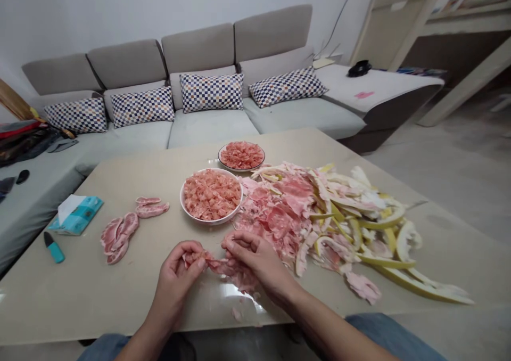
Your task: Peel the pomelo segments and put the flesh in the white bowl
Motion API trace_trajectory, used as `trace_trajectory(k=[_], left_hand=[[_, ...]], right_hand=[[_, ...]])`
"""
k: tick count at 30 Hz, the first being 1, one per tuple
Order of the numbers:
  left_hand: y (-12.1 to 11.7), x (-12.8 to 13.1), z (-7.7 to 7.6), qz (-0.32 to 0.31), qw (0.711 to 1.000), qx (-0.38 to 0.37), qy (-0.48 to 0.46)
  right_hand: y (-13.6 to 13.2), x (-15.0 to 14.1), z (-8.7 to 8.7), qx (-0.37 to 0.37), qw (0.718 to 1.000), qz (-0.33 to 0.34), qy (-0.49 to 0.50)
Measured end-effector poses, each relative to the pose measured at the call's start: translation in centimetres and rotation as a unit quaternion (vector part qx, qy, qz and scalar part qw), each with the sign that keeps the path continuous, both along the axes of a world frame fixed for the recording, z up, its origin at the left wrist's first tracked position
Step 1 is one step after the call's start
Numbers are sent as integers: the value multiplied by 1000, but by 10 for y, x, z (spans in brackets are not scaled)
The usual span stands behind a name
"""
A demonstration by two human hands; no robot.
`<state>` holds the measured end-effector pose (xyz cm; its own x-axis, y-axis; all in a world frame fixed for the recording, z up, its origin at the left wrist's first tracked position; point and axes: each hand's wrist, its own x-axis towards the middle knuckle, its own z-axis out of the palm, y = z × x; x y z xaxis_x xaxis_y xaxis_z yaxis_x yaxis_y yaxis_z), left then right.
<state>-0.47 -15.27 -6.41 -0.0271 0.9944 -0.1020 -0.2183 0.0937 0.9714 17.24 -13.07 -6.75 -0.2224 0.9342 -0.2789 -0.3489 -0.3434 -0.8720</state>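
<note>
My left hand (175, 281) and my right hand (255, 257) meet just above the near edge of the beige table top (96, 292). Both pinch a pink pomelo segment (225, 268) in its torn membrane, pulling it apart. A heap of pink membrane and yellow-white rind (331, 217) lies against my right hand. Further back, a white bowl (211, 221) and a white plate (240, 168) hold pink pomelo pulp. Several unpeeled segments (118, 237) lie to my left.
A teal tissue pack (77, 215) and a teal marker (54, 247) sit at the table's left side. A small scrap (237, 314) lies near the front edge. A grey sofa (207, 121) with checkered cushions stands behind the table.
</note>
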Motion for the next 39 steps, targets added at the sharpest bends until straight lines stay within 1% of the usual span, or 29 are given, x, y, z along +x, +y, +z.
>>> trace_trajectory(k=[3, 5, 6, 8, 9, 10, 11, 15, 17, 19, 21, 23, 26, 27, 28, 29, 30, 31, 32, 34, 37, 39], left_hand=[[0, -1, 0, -7, 1000, -4, -8], [-1, -1, 1, -14, 1000, -5, -15], [-1, -1, 1, -21, 1000, -10, -18], [0, -1, 2, -33, 999, -29, -32], [0, -1, 2, -41, 997, -40, -44], [1, -1, 2, -50, 996, -51, -59], [2, -1, 2, -58, 994, -59, -78], [8, -3, 1, -70, 984, -58, -155], [9, -4, 2, -68, 981, -49, -173], [9, -6, 4, -67, 981, -45, -175], [8, -7, 6, -66, 982, -46, -170], [7, -7, 8, -65, 983, -49, -162], [4, -7, 10, -68, 986, -44, -147], [3, -6, 10, -71, 987, -41, -140], [2, -5, 10, -74, 988, -37, -132], [1, -4, 10, -76, 989, -33, -121], [0, -3, 9, -77, 991, -29, -109], [-1, -2, 9, -77, 992, -23, -96], [-2, 0, 7, -73, 994, -13, -81], [-3, 3, 4, -64, 997, 14, -45], [-1, 5, 0, -58, 996, 65, 8], [1, 5, -1, -60, 991, 109, 42]], right_hand=[[1, 5, 4, 45, 998, 2, -38], [7, 9, 9, 112, 988, -14, -108], [13, 11, 13, 155, 976, -27, -153], [29, 14, 21, 252, 931, -54, -258], [40, 14, 25, 300, 901, -67, -305], [52, 13, 30, 351, 862, -75, -357], [65, 11, 34, 373, 844, -76, -378], [110, -3, 49, 426, 798, -38, -424], [124, -8, 55, 445, 778, -20, -443], [131, -9, 59, 455, 765, -18, -456], [128, -7, 62, 457, 759, -22, -463], [116, -3, 62, 460, 755, -18, -467], [76, 4, 58, 453, 768, 15, -452], [60, 5, 55, 423, 803, 42, -418], [42, 6, 52, 379, 840, 73, -382], [26, 6, 47, 335, 868, 91, -355], [11, 6, 42, 302, 884, 94, -346], [-1, 5, 37, 280, 892, 80, -347], [-10, 4, 31, 282, 890, 73, -352], [-19, 3, 20, 310, 876, 54, -365], [-17, 4, 10, 368, 854, 25, -368], [-14, 6, 8, 390, 847, 15, -362]])
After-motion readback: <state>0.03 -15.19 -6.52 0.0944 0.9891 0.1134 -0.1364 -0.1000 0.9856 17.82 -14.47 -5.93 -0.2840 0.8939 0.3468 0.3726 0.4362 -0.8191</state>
